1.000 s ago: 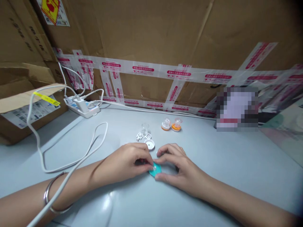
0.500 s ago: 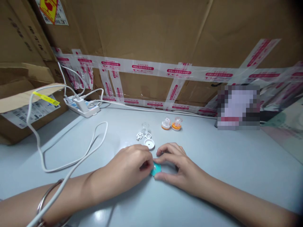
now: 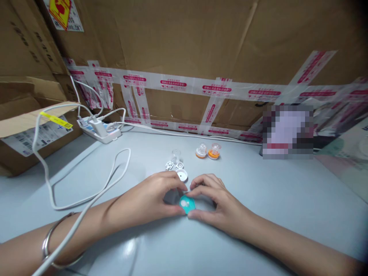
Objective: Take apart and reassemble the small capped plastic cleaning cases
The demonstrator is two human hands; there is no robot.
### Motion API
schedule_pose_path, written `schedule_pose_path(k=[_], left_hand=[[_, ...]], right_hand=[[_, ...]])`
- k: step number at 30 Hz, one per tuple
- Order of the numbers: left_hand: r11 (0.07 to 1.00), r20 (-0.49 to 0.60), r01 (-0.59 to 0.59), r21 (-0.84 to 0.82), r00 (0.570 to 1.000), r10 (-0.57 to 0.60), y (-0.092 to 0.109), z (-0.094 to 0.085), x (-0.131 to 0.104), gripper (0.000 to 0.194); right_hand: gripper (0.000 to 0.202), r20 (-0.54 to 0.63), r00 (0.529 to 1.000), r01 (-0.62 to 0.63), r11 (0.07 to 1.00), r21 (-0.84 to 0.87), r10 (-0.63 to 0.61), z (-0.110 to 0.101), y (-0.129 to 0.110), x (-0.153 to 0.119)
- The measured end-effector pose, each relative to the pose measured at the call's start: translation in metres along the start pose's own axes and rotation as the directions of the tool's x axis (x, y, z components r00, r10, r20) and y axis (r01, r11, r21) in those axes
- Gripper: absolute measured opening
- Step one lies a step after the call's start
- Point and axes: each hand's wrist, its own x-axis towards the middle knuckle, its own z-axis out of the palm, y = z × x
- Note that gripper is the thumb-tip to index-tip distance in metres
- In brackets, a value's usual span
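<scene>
A small round teal piece (image 3: 191, 207) lies between my two hands, low at the tabletop, with a whitish part on its upper face. My right hand (image 3: 221, 199) pinches it from the right between thumb and index finger. From the left, my left hand (image 3: 161, 193) curves its thumb and fingers around the opposite edge. Just beyond the fingers sits a white round cup-shaped part (image 3: 182, 175) with a dark hole in its centre. Behind that are a small white wheel part (image 3: 179, 165), a white pronged part (image 3: 169, 165) and a clear dome (image 3: 176, 155).
Two small domed orange-and-white toys, one whiter (image 3: 201, 151) and one more orange (image 3: 214, 152), stand farther back. A white cable (image 3: 94, 201) loops across the left and over my left forearm from a power strip (image 3: 99, 130). Cardboard boxes (image 3: 178, 38) line the back; a blurred-out object (image 3: 287, 132) stands right.
The fingers of my left hand have spread from a closed pinch over the teal piece to its edge, baring its top. My right hand stays nearly still.
</scene>
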Motion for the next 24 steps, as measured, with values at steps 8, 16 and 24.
schedule_pose_path(k=[8, 16, 24], left_hand=[[0.999, -0.019, 0.025, -0.027, 0.999, -0.026, -0.005, 0.009, 0.001, 0.029], [0.998, -0.023, 0.028, -0.051, 0.999, -0.029, -0.006, 0.010, 0.002, 0.029], [1.000, -0.018, 0.011, -0.027, 1.000, -0.012, -0.003, 0.012, 0.001, 0.033]], right_hand=[[0.027, -0.004, 0.999, -0.038, 0.998, 0.054, 0.038, -0.001, 0.000, 0.002], [0.049, -0.044, 0.996, -0.067, 0.992, 0.110, 0.072, -0.001, 0.001, 0.000], [0.022, -0.202, 0.929, -0.250, 0.929, 0.274, 0.310, -0.020, 0.013, 0.009]])
